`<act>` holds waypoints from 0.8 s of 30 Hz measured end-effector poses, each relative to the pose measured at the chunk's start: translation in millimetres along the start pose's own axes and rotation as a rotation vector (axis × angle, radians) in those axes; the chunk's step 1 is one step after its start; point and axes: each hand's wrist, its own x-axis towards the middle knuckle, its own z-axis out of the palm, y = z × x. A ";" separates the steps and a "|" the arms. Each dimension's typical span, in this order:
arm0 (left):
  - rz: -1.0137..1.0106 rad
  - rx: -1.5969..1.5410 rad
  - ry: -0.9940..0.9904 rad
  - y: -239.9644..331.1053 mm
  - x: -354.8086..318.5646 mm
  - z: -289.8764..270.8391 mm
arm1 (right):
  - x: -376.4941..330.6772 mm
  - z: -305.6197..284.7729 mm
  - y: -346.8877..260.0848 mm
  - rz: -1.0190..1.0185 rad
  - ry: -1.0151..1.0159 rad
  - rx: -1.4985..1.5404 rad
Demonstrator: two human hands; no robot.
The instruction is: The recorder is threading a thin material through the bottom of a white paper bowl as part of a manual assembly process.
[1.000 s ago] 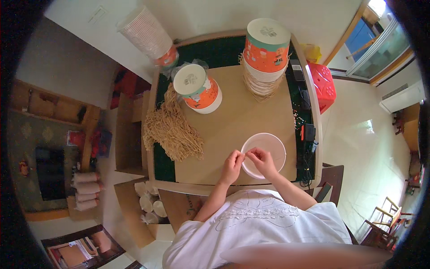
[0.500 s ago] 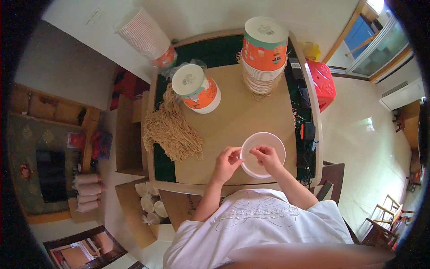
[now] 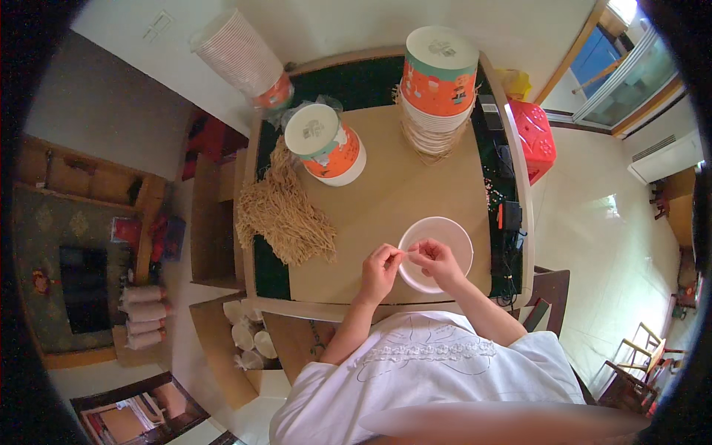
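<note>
Close to the near edge of the table stands a round white paper bucket [image 3: 463, 248], its open mouth facing up. At its left rim my left hand [image 3: 380, 271] is closed in a pinch, thumb and forefinger together. My right hand [image 3: 437, 265] hangs over the bucket's mouth, its fingers also pinched. The fingertips of both hands almost meet, and whatever lies between them is too small to make out. Left of my hands lies a loose heap of tan twisted cords [image 3: 288, 219].
Behind the cords, a short stack of orange printed buckets [image 3: 341, 157] stands upside down. A taller stack [image 3: 439, 89], with cords hanging around it, is at the back right. Plastic-wrapped buckets [image 3: 241, 59] lean at the back left. A black device with cables [image 3: 509, 216] lies along the right edge.
My right hand has moved slightly left, toward my left hand. The left fingers have closed from a looser curl into a pinch, and the fingertips have come together.
</note>
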 end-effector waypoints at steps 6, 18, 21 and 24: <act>0.000 0.008 -0.017 -4.7 -0.2 2.5 | 1.0 3.7 10.8 -0.405 0.025 -0.373; -0.030 0.028 0.112 -30.6 6.5 -0.7 | 23.9 -11.3 25.5 -0.470 0.180 -0.645; -0.110 0.051 0.011 -35.2 7.7 -3.5 | 29.3 -7.0 26.2 -0.443 0.167 -0.777; -0.141 0.062 -0.040 -34.4 8.4 -4.1 | 31.9 -2.6 31.4 -0.446 0.206 -0.679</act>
